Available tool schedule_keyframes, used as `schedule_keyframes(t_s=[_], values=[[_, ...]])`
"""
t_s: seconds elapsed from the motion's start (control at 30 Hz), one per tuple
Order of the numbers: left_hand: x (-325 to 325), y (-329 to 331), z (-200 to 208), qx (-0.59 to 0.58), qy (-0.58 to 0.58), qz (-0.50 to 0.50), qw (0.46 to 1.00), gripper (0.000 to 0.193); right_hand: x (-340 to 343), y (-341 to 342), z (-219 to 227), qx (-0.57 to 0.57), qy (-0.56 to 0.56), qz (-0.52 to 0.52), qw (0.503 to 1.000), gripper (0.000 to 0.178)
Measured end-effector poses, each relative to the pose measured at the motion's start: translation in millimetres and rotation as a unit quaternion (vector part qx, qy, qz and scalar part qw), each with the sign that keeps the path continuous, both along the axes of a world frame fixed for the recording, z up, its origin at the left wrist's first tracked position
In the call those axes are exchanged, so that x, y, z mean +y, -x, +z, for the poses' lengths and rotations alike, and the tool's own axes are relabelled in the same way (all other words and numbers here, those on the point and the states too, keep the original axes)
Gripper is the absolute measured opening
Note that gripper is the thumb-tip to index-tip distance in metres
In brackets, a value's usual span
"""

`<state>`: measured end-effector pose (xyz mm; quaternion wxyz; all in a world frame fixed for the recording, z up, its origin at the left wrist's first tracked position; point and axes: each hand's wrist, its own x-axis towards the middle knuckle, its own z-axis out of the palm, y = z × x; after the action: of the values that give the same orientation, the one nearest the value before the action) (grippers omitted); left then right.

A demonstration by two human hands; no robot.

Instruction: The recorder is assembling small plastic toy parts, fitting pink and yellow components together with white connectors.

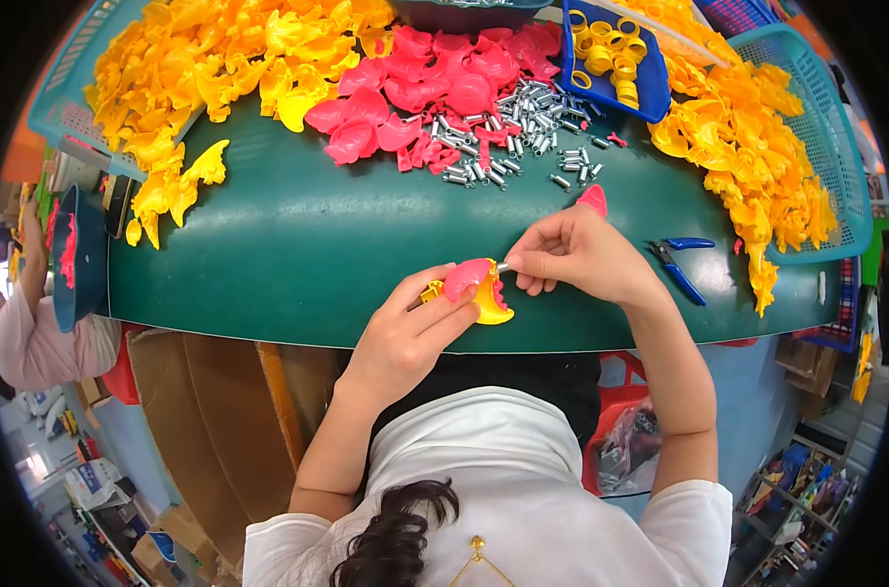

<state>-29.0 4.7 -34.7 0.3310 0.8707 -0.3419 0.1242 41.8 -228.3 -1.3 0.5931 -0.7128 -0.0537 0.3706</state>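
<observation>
My left hand [402,328] is closed around a yellow and pink plastic part [490,305], with a curved pink shell [467,279] on its upper side. Between the thumb and fingertips of my right hand [581,256] is a small silver metal cylinder [504,266], its end against the plastic part. Another pink shell [592,200] shows just beyond the right hand's knuckles; whether that hand touches it, I cannot tell. Farther back lie a heap of pink shells [464,83] and a scatter of small silver metal cylinders [534,115].
Yellow plastic parts pile up at the left [258,49] and right [748,147], by teal baskets [848,147]. A blue tray [650,96] holds yellow rings [620,67]. Blue-handled cutters [681,269] rest on the green table [297,264], right of my hands. Another person's sleeve [43,342] shows at left.
</observation>
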Motion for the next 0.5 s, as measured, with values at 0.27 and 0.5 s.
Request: schedule_keyframes(t_s=[0.27,0.5], values=[[0.3,-2.6,0.2,0.006,0.013,-0.007,1.0,0.026,5.1,-1.6,7.8,-0.042,0.018,0.037,0.998,0.019],[2.8,-4.3,-1.2,0.016,0.006,-0.007,1.0,0.027,15.4,-13.8,11.8,-0.089,0.125,0.06,0.986,0.016]])
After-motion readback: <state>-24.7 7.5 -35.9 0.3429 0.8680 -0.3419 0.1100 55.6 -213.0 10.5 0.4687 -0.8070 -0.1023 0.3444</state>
